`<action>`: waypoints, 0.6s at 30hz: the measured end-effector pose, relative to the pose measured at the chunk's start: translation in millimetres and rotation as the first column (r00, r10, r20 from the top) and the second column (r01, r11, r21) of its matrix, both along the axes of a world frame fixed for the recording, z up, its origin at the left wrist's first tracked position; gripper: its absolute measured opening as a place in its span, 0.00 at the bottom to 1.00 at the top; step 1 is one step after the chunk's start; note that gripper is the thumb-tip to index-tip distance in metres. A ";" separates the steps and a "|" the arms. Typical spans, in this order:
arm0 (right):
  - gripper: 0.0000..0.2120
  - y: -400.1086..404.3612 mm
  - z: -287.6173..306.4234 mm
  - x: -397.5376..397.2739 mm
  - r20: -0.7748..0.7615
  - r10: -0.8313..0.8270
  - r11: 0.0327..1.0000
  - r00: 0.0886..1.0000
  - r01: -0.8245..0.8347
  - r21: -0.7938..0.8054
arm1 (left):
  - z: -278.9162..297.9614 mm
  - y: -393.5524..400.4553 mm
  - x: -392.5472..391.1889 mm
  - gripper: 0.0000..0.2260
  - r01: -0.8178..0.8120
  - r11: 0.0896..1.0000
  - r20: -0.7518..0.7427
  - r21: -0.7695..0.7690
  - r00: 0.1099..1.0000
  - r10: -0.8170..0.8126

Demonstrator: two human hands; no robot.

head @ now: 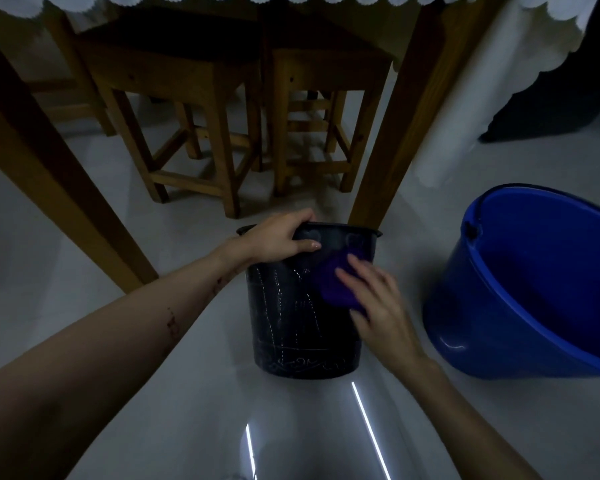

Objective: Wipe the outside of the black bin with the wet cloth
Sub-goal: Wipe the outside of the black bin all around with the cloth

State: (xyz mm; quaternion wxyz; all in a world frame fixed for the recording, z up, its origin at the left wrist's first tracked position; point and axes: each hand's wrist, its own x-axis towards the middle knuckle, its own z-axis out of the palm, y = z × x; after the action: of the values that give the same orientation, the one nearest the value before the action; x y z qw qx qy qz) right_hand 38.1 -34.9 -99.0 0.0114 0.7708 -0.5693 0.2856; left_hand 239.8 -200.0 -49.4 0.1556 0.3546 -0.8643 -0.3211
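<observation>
Left hand [278, 237] grips black bin [291, 323] rim; right hand [378, 299] flat, half-hiding cloth [329, 282].

Dim, bluish, wide-angle edge distortion

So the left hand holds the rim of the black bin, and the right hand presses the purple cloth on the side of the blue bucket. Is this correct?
Not quite. The head view shows the right hand pressing the purple cloth on the side of the black bin, not the blue bucket, which stands untouched to the right. The left hand does hold the bin's rim.
</observation>
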 end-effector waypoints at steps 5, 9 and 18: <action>0.44 8.9 -36.7 9.9 -0.119 0.052 0.989 0.992 -0.035 0.143 | -0.9 -4.4 16.9 0.12 0.061 0.998 -0.001 -0.007 0.998 -0.061; 0.44 6.6 -37.7 15.0 -0.084 0.053 0.986 0.995 -0.039 0.161 | -9.2 -5.4 25.3 0.26 0.160 0.955 0.127 -0.250 0.983 -0.132; 0.46 1.0 -39.7 22.7 -0.060 0.080 0.981 0.995 -0.068 0.182 | -17.3 -9.0 36.4 0.26 0.395 0.709 0.300 -0.584 0.917 -0.264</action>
State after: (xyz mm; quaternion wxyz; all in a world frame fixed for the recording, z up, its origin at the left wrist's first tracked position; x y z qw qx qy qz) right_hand 60.8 -34.0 -138.7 -0.0500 0.7986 -0.5629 0.2073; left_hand 276.2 -209.1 -66.7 0.1206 0.1499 -0.9813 0.0024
